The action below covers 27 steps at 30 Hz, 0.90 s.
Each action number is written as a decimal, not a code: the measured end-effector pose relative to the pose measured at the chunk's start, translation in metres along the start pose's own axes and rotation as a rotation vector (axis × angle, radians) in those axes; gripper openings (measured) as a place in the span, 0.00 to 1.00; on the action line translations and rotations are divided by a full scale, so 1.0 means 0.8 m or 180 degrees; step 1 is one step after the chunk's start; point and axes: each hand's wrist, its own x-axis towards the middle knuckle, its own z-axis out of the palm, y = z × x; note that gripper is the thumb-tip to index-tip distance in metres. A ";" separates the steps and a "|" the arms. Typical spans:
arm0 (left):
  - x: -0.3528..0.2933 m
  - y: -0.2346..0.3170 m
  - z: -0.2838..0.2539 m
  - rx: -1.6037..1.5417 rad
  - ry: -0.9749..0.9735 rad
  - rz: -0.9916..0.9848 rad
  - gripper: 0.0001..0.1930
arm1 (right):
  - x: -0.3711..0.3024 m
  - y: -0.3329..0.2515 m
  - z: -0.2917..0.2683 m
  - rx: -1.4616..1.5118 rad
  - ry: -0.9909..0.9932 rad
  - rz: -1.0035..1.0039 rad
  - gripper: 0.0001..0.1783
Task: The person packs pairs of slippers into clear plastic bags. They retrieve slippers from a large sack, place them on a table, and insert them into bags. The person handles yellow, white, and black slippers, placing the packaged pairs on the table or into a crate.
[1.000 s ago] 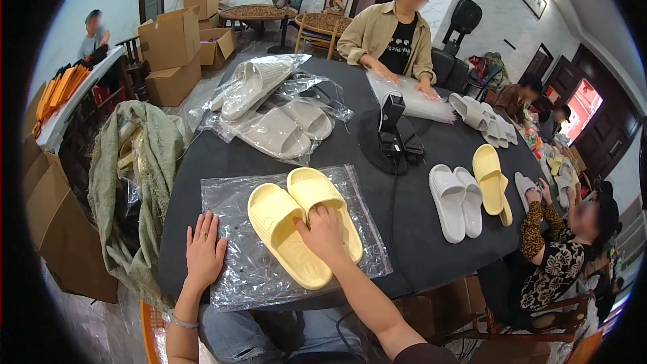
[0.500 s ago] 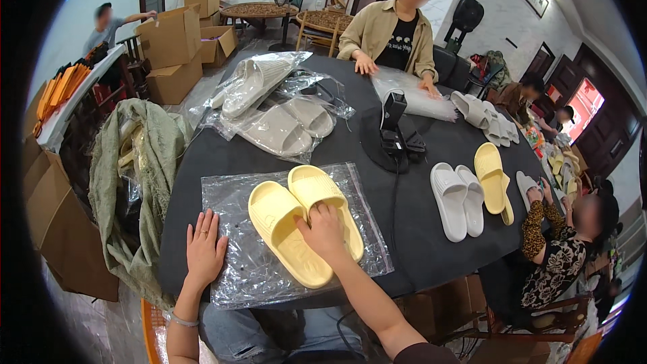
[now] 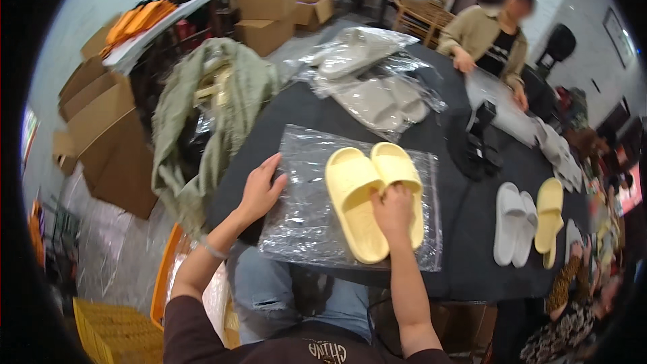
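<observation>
A pair of pale yellow slide slippers point(image 3: 361, 226) lies side by side, soles down and toes pointing away from me, on a flat clear plastic bag point(image 3: 300, 212). My right hand point(image 3: 393, 212) reaches into the foot openings and grips the slippers where their inner sides meet; its fingertips are partly hidden under the straps. At the bag's left edge is my left hand point(image 3: 264, 190), fingers extended and thumb apart, with nothing visible in it. Whether it touches the plastic there I cannot tell.
Bagged grey slippers point(image 3: 384, 104) lie farther back on the black table point(image 3: 445, 283). A black device on a stand point(image 3: 480, 138) stands right of them. White slippers point(image 3: 507, 229) and another yellow pair point(image 3: 550, 209) lie at right. Left is a green sack point(image 3: 202, 108); a co-worker point(image 3: 495, 37) handles plastic bags opposite.
My view has swung left, so the scene sits farther right. My left hand has lifted from lying flat on the bag's left side to its edge. My right hand keeps its grip on the slippers.
</observation>
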 end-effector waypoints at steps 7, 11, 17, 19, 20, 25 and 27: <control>0.110 -0.028 0.015 0.0222 0.0237 -0.0749 0.20 | -0.002 -0.004 -0.002 0.0378 -0.0099 -0.0138 0.16; 0.134 -0.023 0.032 0.0243 0.0433 -0.1130 0.15 | -0.001 0.000 -0.003 0.0277 -0.0052 -0.0119 0.15; 0.123 -0.018 0.068 0.1495 0.0853 -0.0269 0.16 | -0.001 -0.001 -0.002 0.0323 -0.0025 -0.0004 0.16; 0.117 -0.011 0.065 0.1498 0.1167 0.0267 0.16 | 0.000 -0.003 -0.008 0.0343 0.0005 0.0073 0.16; 0.115 -0.006 0.063 0.1465 0.1351 0.0560 0.16 | 0.000 -0.001 -0.008 0.0332 -0.0024 0.0056 0.16; 0.069 0.002 0.055 0.1802 0.0024 0.0151 0.25 | -0.001 -0.003 -0.005 0.0233 0.0006 0.0006 0.17; 0.061 -0.001 0.055 0.1723 -0.0257 -0.0109 0.29 | -0.002 -0.001 -0.001 0.0225 0.0049 -0.0028 0.18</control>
